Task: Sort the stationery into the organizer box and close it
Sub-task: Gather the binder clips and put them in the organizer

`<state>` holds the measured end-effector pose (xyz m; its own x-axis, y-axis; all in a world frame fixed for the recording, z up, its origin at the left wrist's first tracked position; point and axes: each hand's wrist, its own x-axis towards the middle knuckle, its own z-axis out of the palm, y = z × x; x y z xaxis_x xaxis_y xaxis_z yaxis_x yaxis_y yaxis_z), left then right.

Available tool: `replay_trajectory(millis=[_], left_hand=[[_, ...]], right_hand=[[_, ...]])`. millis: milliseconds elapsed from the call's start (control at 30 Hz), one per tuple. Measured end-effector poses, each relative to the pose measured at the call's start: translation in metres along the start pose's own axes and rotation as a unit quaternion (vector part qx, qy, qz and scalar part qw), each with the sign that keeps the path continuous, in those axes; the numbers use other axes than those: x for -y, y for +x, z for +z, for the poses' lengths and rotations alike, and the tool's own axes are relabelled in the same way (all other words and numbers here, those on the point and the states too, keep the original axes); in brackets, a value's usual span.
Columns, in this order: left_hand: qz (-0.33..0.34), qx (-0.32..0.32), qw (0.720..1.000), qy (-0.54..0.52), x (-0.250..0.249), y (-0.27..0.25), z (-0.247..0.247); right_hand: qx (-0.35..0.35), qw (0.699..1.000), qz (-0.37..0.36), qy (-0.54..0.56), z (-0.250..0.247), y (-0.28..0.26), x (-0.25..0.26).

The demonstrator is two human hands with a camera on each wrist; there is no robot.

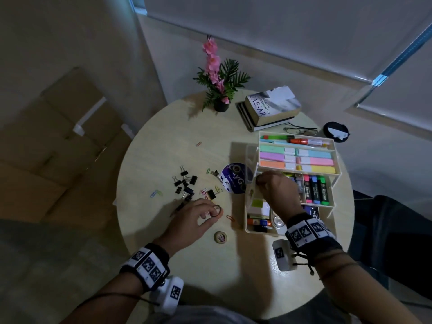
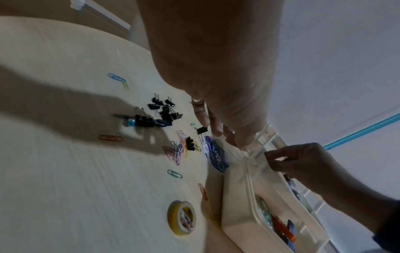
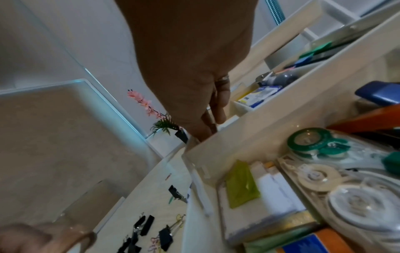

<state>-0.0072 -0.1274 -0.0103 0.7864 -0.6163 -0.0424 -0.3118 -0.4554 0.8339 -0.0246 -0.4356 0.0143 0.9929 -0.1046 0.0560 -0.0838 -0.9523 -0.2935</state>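
From the head view, the round table [image 1: 163, 146] carries the organizer box [image 1: 251, 220] near its right edge, lid off and tiers swung open: pastel highlighters [image 1: 297, 159] fill the raised top tray, and three markers [image 1: 316, 189] stand in the tier below. The right hand [image 1: 278, 190] reaches into the box's middle tier with fingers curled, hiding what lies under them; whether it pinches anything I cannot tell. The left hand [image 1: 196, 220] hovers left of the box, thumb and fingertips pinching a small tape ring [image 1: 217, 211]. A second tape roll [image 1: 220, 237] lies nearer the front edge. Black binder clips [image 1: 185, 183] and coloured paper clips [image 1: 205, 191] are scattered mid-table, with a round purple-and-white pack [image 1: 236, 181] touching the box's left wall. A potted flower [image 1: 218, 76], stacked books [image 1: 268, 111] and spectacles [image 1: 300, 130] sit by the far edge.

The left wrist view shows the yellow tape roll [image 2: 181, 218] close up with a printed core, an orange paper clip [image 2: 202, 191] between it and the box wall [image 2: 236, 196], and a small blue sharpener-like piece [image 2: 129, 122] among the binder clips [image 2: 162, 111], blurred.

The right wrist view alone looks into the box's bottom [image 3: 207, 150]: a correction-tape dispenser [image 3: 337, 162] with green reels, yellow-green sticky notes [image 3: 240, 184], and a ring on one finger [image 3: 223, 80].
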Motion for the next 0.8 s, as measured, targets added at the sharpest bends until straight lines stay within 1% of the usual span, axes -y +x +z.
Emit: replay_trajectory(millis=[67,133,233,300,400,500,567,600,700,800], left_hand=[[0.014,-0.003,1.000,0.015,-0.011,0.007,0.006],[0.022,-0.005,0.999,0.041,-0.022,0.019,0.012],[0.033,-0.027,0.996,0.076,-0.046,0.043,0.020],[0.047,-0.023,0.994,0.094,-0.068,0.063,0.027],[0.056,0.005,0.991,0.122,-0.094,0.096,0.045],[0.031,0.044,0.985,0.164,-0.107,0.122,0.062],[0.015,0.078,0.969,0.233,-0.110,0.133,0.070],[0.009,0.085,0.958,0.272,-0.110,0.137,0.073],[-0.020,0.081,0.932,0.352,-0.112,0.144,0.077],[-0.012,0.113,0.905,0.410,-0.118,0.147,0.075]], right_hand=[[-0.038,0.999,-0.007,0.034,-0.006,-0.003,0.000],[-0.077,0.996,-0.016,0.045,-0.009,-0.011,-0.004],[-0.093,0.994,-0.009,0.056,-0.008,-0.031,-0.019],[-0.090,0.994,0.005,0.061,-0.008,-0.045,-0.033],[-0.059,0.995,0.020,0.074,-0.012,-0.064,-0.055],[-0.025,0.995,0.008,0.094,-0.017,-0.078,-0.067],[-0.027,0.994,0.005,0.107,-0.024,-0.085,-0.069],[-0.026,0.994,0.005,0.108,-0.027,-0.087,-0.068],[-0.020,0.994,-0.006,0.108,-0.030,-0.091,-0.061],[-0.013,0.992,-0.031,0.121,-0.030,-0.088,-0.052]])
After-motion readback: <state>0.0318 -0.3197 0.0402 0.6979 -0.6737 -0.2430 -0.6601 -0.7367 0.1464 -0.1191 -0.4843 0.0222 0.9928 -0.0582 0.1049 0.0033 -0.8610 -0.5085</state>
